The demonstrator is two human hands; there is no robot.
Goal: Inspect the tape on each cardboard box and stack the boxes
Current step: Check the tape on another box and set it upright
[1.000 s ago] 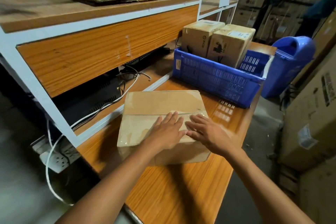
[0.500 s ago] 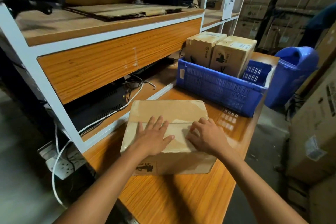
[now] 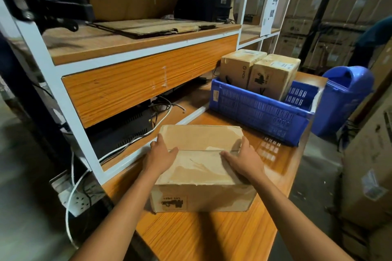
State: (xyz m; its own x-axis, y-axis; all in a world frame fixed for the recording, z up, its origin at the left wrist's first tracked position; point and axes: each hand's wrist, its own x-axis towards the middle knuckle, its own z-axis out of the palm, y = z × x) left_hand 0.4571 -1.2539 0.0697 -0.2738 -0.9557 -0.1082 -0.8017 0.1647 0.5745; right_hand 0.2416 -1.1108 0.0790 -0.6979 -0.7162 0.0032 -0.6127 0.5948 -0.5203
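Observation:
A taped cardboard box (image 3: 199, 167) lies on the wooden table (image 3: 201, 237) right in front of me, its clear tape wrinkled along the top seam. My left hand (image 3: 160, 157) lies against the box's left top edge, thumb on the top and fingers straight along the side. My right hand (image 3: 244, 159) mirrors it on the right edge. Two more cardboard boxes (image 3: 237, 70) (image 3: 273, 74) stand upright side by side in a blue crate (image 3: 254, 112) farther back on the table.
A white-framed wooden shelf (image 3: 144, 82) runs along the left, with cables and a black unit (image 3: 121, 129) underneath. A power strip (image 3: 78, 197) hangs at the table's left corner. A blue bin (image 3: 343, 99) and large stacked cartons (image 3: 369, 176) stand to the right.
Both hands slid apart from the middle of the box top, where they pressed on the tape, out to its left and right edges. The view has tilted up.

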